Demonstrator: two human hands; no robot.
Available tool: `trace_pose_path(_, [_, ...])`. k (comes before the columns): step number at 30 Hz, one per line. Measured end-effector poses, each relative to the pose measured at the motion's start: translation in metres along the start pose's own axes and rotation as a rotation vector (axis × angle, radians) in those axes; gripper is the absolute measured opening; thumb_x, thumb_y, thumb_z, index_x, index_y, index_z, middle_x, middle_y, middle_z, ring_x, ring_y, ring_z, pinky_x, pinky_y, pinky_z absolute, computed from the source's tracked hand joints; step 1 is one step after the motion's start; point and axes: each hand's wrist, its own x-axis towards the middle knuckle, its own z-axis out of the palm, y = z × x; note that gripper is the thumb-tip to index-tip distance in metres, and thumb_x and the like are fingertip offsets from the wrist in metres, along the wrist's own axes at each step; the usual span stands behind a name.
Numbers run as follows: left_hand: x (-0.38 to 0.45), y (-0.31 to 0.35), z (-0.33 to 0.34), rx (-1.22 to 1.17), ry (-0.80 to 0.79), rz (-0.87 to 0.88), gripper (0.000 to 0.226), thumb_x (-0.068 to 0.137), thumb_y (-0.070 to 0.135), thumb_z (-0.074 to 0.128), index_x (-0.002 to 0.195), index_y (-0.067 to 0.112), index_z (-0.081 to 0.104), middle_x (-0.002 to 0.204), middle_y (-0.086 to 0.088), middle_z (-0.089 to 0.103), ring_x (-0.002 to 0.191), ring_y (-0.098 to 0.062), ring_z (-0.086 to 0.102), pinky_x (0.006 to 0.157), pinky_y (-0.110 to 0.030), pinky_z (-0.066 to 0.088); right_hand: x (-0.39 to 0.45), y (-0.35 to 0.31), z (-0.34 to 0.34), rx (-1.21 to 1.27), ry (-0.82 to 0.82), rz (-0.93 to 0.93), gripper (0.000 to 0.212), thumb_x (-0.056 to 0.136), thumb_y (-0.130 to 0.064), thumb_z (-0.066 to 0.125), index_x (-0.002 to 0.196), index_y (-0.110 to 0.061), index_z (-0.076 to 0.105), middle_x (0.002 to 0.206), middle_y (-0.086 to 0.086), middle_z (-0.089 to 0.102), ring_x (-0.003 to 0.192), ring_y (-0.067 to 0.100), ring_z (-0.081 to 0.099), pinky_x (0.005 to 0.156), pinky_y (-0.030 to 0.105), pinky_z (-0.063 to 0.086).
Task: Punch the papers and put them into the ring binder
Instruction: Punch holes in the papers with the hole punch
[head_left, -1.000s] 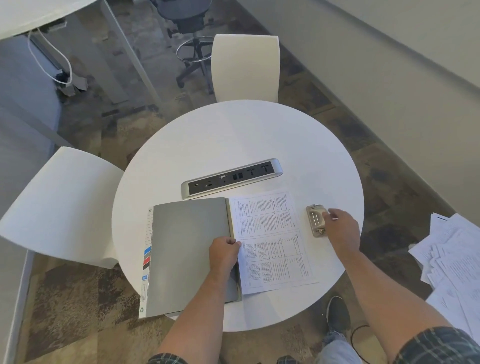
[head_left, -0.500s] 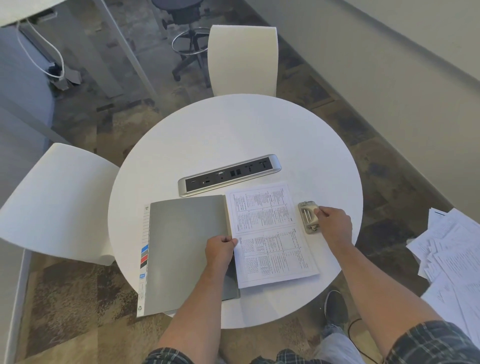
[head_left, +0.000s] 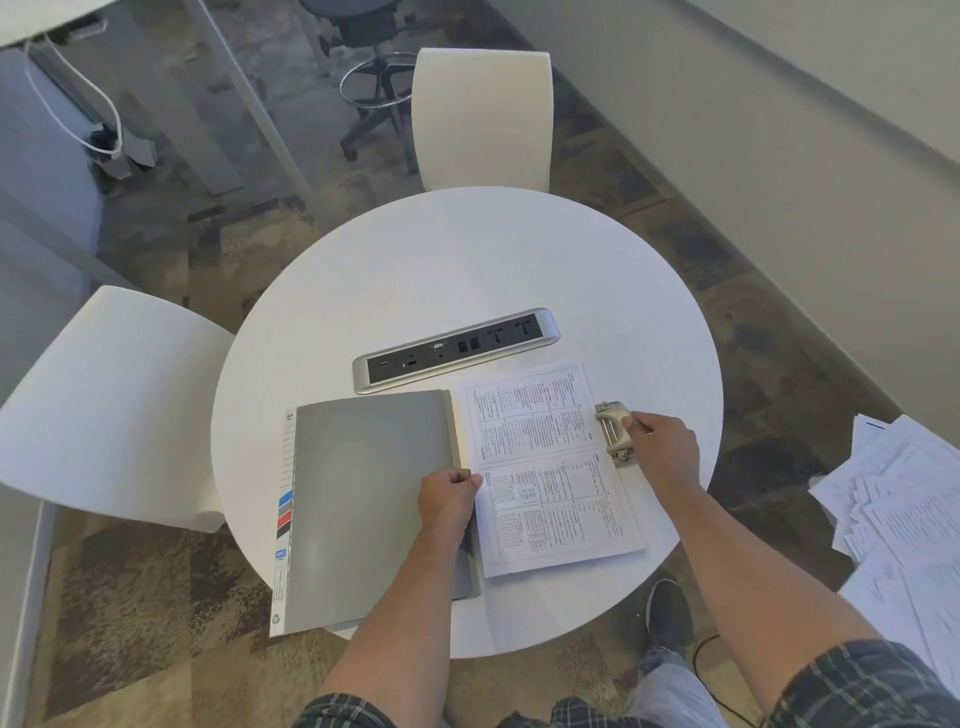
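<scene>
A grey ring binder (head_left: 363, 499) lies closed on the round white table (head_left: 467, 270), its index edge hanging over the near left rim. My left hand (head_left: 448, 498) grips the binder's right edge. A printed sheet of paper (head_left: 545, 467) lies flat just right of the binder. A small metal hole punch (head_left: 613, 431) sits against the paper's right edge, and my right hand (head_left: 662, 449) holds it from the right.
A silver power socket strip (head_left: 457, 348) is set into the table behind the binder and paper. White chairs stand at the far side (head_left: 483, 114) and the left (head_left: 104, 405). Loose papers (head_left: 904, 525) lie scattered on the floor at the right.
My right hand has slid the hole punch leftward until it meets the paper's right edge. My left hand stays on the binder's edge.
</scene>
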Motion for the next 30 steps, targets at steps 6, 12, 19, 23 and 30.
trace_pose_path(6, [-0.002, 0.003, 0.002, 0.004, 0.02, 0.004, 0.014, 0.09, 0.018, 0.076, 0.077, 0.016, 0.071, 0.089, -0.003, 0.075, 0.087, -0.026, 0.073, 0.083, -0.043, 0.064, 0.0, -0.001, -0.001, 0.011, -0.011, 0.0, 0.025, 0.102, -0.032, 0.06, 0.09, -0.018, 0.077, 0.07, 0.003, 0.07, 0.059, 0.017, 0.054, 0.056, 0.03, 0.037])
trace_pose_path(12, [-0.007, 0.007, 0.005, -0.005, 0.012, 0.022, 0.015, 0.088, 0.016, 0.076, 0.074, 0.014, 0.072, 0.085, -0.005, 0.077, 0.087, -0.029, 0.075, 0.082, -0.045, 0.064, 0.001, -0.001, 0.001, -0.005, -0.018, 0.0, 0.024, 0.102, -0.034, 0.06, 0.095, -0.022, 0.08, 0.066, -0.001, 0.069, 0.058, 0.016, 0.055, 0.055, 0.028, 0.039])
trace_pose_path(19, [-0.013, 0.01, 0.007, 0.051, 0.029, 0.055, 0.016, 0.087, 0.02, 0.076, 0.072, 0.015, 0.072, 0.079, -0.002, 0.076, 0.082, -0.025, 0.075, 0.079, -0.041, 0.064, -0.003, -0.001, 0.006, -0.004, -0.011, -0.006, 0.024, 0.1, -0.034, 0.061, 0.1, -0.019, 0.079, 0.077, 0.002, 0.074, 0.067, 0.022, 0.065, 0.059, 0.03, 0.044])
trace_pose_path(23, [-0.016, 0.013, 0.005, 0.078, 0.069, 0.081, 0.016, 0.09, 0.019, 0.074, 0.075, 0.014, 0.072, 0.076, 0.004, 0.071, 0.076, -0.018, 0.067, 0.072, -0.03, 0.056, -0.006, -0.001, 0.011, -0.012, -0.026, 0.016, 0.025, 0.101, -0.033, 0.06, 0.097, -0.018, 0.079, 0.071, 0.005, 0.072, 0.058, 0.018, 0.055, 0.055, 0.029, 0.04])
trace_pose_path(30, [-0.017, 0.012, 0.005, 0.11, 0.088, 0.081, 0.012, 0.09, 0.019, 0.073, 0.08, 0.013, 0.073, 0.074, 0.009, 0.066, 0.074, -0.016, 0.064, 0.07, -0.026, 0.05, -0.012, 0.0, 0.013, -0.012, -0.026, 0.042, 0.027, 0.102, -0.034, 0.059, 0.107, -0.015, 0.078, 0.079, 0.004, 0.074, 0.062, 0.019, 0.06, 0.059, 0.03, 0.045])
